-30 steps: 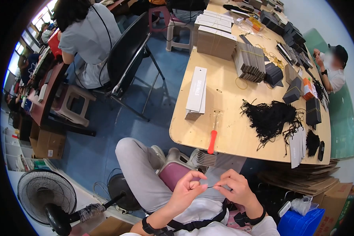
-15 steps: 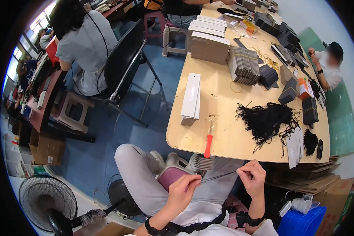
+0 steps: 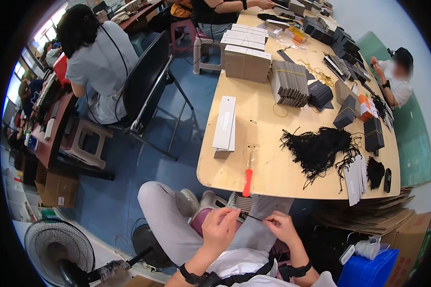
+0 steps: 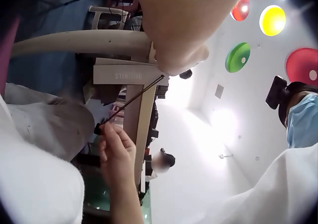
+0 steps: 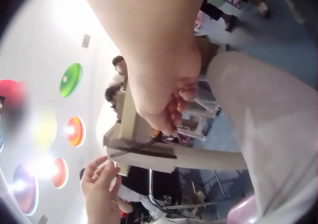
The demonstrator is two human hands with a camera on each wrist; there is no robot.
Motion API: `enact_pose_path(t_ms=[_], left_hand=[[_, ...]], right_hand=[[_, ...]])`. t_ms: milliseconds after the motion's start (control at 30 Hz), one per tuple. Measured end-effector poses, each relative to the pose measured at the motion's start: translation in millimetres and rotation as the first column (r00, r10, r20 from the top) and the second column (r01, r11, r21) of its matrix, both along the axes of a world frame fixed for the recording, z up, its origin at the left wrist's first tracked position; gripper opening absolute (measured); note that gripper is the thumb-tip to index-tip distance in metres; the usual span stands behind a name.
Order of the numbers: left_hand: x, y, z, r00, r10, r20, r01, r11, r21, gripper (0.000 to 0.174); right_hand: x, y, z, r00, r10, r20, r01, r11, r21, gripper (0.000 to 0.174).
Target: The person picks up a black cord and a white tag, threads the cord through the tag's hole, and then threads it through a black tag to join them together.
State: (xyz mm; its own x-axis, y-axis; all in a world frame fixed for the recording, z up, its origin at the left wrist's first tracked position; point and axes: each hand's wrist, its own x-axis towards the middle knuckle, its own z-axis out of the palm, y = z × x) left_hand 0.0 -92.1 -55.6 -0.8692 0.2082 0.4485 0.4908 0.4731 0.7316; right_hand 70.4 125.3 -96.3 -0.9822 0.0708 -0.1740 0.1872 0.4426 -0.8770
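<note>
A thin black cord (image 3: 254,218) runs taut between my two hands above my lap. My left hand (image 3: 220,229) pinches one end between thumb and fingertips. At the other end, the fingertips of my right hand (image 3: 281,226) pinch the cord, seen also in the left wrist view, where the cord (image 4: 131,102) slants up from the right hand (image 4: 118,152). A small dark bit shows by the right fingertips there. In front of my hands, a stack of grey cards (image 3: 244,202) sits just below the table edge, partly hidden by the left hand.
On the wooden table (image 3: 273,177) lie white printed tags (image 3: 224,125), a red-handled tool (image 3: 247,182) and a heap of black cords (image 3: 318,150). More white tags (image 3: 354,182) fan out at the right. Banded card stacks (image 3: 246,63) stand farther back. A fan (image 3: 60,248) is at lower left.
The hands, close together at first, spread and rose with the cord stretched between them, then came lower and somewhat closer. The head view has shifted slightly.
</note>
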Motion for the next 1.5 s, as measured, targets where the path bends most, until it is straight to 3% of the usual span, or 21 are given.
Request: enact_pose_path(t_ms=[67, 167, 233, 367, 433, 567, 633, 900, 1000, 1067, 1200, 1267, 1300, 1367, 1433, 1500], left_hand=[[-3.1, -1.4, 3.2, 1.0, -0.014, -0.018, 0.014, 0.999, -0.032, 0.023], [-4.6, -1.3, 6.6, 0.997, -0.037, -0.074, 0.032, 0.997, -0.077, 0.022], [-2.9, 2.2, 7.8, 0.989, -0.018, 0.149, 0.005, 0.996, 0.084, 0.017], [-5.6, -7.0, 4.6, 0.978, -0.083, 0.19, 0.062, 0.992, 0.113, 0.015], [-2.2, -11.0, 0.5, 0.98, -0.163, 0.112, 0.159, 0.987, 0.037, 0.015], [6.0, -7.1, -7.2, 0.964, -0.196, 0.177, 0.184, 0.979, 0.087, 0.016], [8.8, -2.1, -3.7, 0.908, -0.167, 0.383, 0.089, 0.973, 0.214, 0.015], [7.8, 0.0, -9.1, 0.786, -0.292, 0.546, 0.023, 0.895, 0.445, 0.012], [7.1, -4.5, -6.4, 0.77, -0.341, 0.538, 0.046, 0.872, 0.487, 0.012], [8.3, -9.1, -6.0, 0.77, -0.361, 0.525, 0.077, 0.871, 0.486, 0.011], [19.9, -15.1, -3.5, 0.637, -0.483, 0.6, 0.022, 0.79, 0.612, 0.011], [23.3, -16.2, 4.1, 0.595, -0.526, 0.608, 0.003, 0.758, 0.652, 0.011], [24.6, -15.8, 7.7, 0.636, -0.519, 0.57, 0.067, 0.774, 0.63, 0.011], [26.8, -16.1, 16.3, 0.677, -0.51, 0.53, 0.125, 0.79, 0.601, 0.01], [27.1, -15.5, 25.7, 0.769, -0.433, 0.47, 0.219, 0.87, 0.442, 0.011], [27.2, -13.3, 31.9, 0.794, -0.415, 0.445, 0.25, 0.89, 0.382, 0.012]], right_hand=[[7.0, -11.6, -17.5, 1.0, -0.007, 0.009, 0.009, 0.99, -0.144, 0.007], [13.8, -22.7, -33.8, 0.998, -0.008, 0.065, 0.022, 0.974, -0.223, 0.007], [14.1, -24.4, -40.7, 0.998, -0.023, 0.063, 0.037, 0.969, -0.242, 0.007], [12.6, -22.3, -41.4, 0.997, -0.035, 0.07, 0.055, 0.952, -0.3, 0.009], [11.9, -20.2, -39.0, 0.996, -0.031, 0.085, 0.055, 0.953, -0.298, 0.009], [12.1, -18.2, -34.1, 0.994, 0.002, 0.106, 0.026, 0.965, -0.26, 0.01], [14.4, -19.3, -35.5, 0.995, -0.001, 0.103, 0.028, 0.967, -0.254, 0.01], [12.8, -23.2, -22.5, 0.995, 0.034, 0.098, -0.014, 0.98, -0.2, 0.009], [9.1, -19.6, -1.9, 0.998, 0.04, 0.047, -0.027, 0.968, -0.248, 0.008], [3.6, -19.1, 23.1, 0.994, 0.033, -0.1, -0.056, 0.968, -0.244, 0.009], [-8.2, -26.0, 59.6, 0.979, 0.056, -0.197, -0.105, 0.962, -0.251, 0.013], [-15.9, -33.3, 74.1, 0.965, 0.111, -0.238, -0.149, 0.978, -0.147, 0.013], [-20.4, -36.1, 74.2, 0.965, 0.111, -0.239, -0.149, 0.978, -0.148, 0.013], [-27.2, -41.6, 73.3, 0.85, 0.224, -0.477, -0.199, 0.975, 0.102, 0.016], [-27.7, -45.5, 74.5, 0.832, 0.244, -0.498, -0.192, 0.969, 0.155, 0.016], [-27.2, -47.5, 73.5, 0.814, 0.265, -0.517, -0.181, 0.961, 0.207, 0.015]])
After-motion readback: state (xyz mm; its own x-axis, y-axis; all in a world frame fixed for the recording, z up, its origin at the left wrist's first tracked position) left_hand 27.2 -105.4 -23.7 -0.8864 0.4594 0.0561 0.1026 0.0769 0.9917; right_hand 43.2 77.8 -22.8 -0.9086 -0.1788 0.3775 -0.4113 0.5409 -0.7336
